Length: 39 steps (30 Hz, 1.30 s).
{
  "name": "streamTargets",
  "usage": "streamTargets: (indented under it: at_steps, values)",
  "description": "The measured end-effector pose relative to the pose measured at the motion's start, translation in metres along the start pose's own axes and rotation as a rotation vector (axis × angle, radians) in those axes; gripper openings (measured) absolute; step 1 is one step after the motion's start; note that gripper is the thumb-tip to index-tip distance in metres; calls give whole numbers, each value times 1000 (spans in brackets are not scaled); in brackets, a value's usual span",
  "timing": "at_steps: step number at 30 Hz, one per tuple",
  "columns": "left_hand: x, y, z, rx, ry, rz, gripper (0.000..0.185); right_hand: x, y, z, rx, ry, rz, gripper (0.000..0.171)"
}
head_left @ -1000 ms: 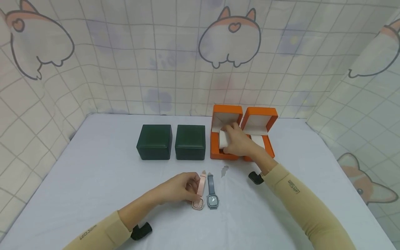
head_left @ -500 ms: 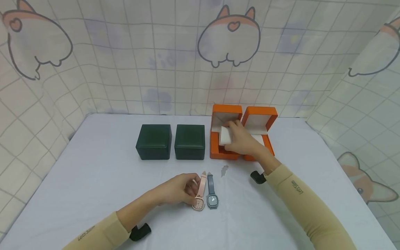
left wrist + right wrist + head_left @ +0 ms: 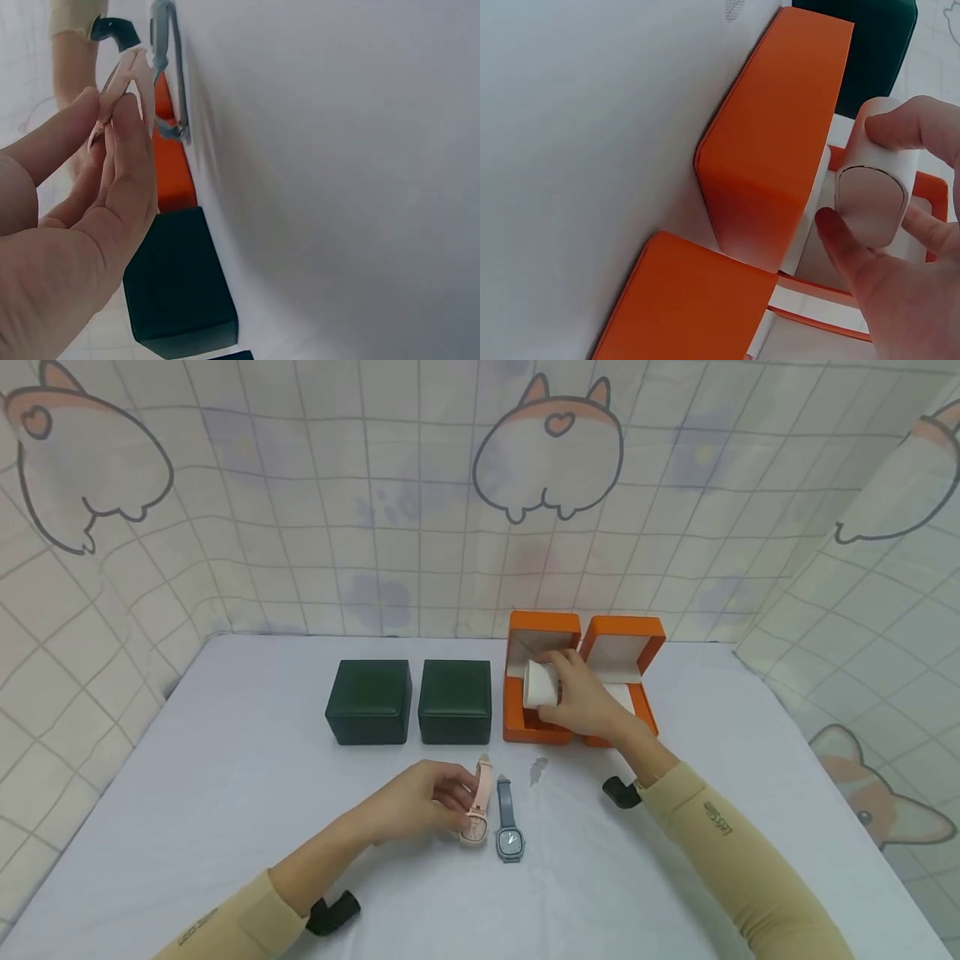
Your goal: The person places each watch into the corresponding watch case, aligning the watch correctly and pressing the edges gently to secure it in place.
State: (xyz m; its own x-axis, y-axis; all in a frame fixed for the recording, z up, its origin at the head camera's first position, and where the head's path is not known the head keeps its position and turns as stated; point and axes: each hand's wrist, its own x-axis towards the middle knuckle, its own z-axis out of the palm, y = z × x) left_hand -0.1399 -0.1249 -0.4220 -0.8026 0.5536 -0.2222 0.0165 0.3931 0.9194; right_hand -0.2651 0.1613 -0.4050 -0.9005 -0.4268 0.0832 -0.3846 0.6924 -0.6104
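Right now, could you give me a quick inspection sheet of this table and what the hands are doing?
Surface: white table, one small grey mark.
Job's things: pink watch; white cushion above the left orange box.
Clutter: grey watch, second orange box, two shut green boxes.
Hands: left hand pinches the pink watch; right hand grips the cushion.
Cables: nothing seen.
Surroundings: cartoon-print backdrop.

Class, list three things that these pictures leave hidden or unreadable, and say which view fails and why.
1. Pink watch dial: too small in the head view; edge-on between fingers in the left wrist view.
2. Left orange box floor: head view, hidden by the white cushion and right hand.
3. Green boxes: lids closed, contents unseen.
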Motion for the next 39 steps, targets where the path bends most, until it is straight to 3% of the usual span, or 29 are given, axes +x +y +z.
streamTargets:
  at_steps: [11,21,31,39]
  values:
    - [0,8,-12,-23,106,49,37,-2,-3,5,26,67,-38,74]
    - [5,14,-14,-62,160,70,39,-9,-13,9,79,60,-19,74]
    - [8,21,-17,-95,179,96,39,-14,-22,12,118,45,-118,70]
    - [12,21,-16,-142,201,97,43,-20,-25,17,123,35,-137,72]
